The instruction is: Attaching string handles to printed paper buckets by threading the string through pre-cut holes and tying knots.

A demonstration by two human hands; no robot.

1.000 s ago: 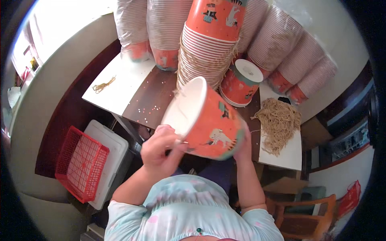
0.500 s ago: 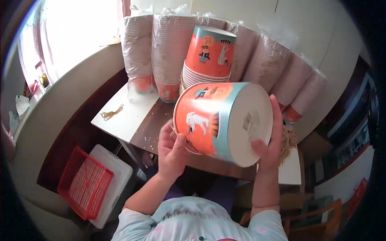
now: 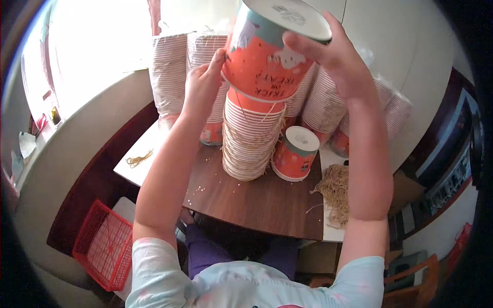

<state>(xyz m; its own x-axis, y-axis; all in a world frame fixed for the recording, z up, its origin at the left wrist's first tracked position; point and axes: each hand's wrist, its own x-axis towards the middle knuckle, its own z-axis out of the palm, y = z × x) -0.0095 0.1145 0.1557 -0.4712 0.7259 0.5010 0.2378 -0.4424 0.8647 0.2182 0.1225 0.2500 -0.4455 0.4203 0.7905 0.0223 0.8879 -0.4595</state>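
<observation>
Both my hands hold an orange paper bucket [image 3: 262, 66] upside down, its white base upward and a teal band below the base. My left hand [image 3: 205, 84] grips its left side near the rim, and my right hand [image 3: 336, 59] wraps the right side near the base. Under it stands a tall stack of nested upside-down buckets [image 3: 249, 141], with twine loops hanging around their rims. The held bucket covers the top of this stack; whether they touch I cannot tell. To the stack's right, another bucket [image 3: 294, 161] stands upside down on the brown table [image 3: 246, 208].
Several plastic-wrapped bucket stacks [image 3: 169, 77] line the back. A heap of twine [image 3: 336, 197] lies on the white right-hand surface, and a small twine bundle [image 3: 139, 159] on the left one. Left of the table, a red basket [image 3: 105, 241] sits low.
My hands have raised the bucket up and away, from in front of the stack to above it, and turned it base-up. The single bucket and twine heap now show.
</observation>
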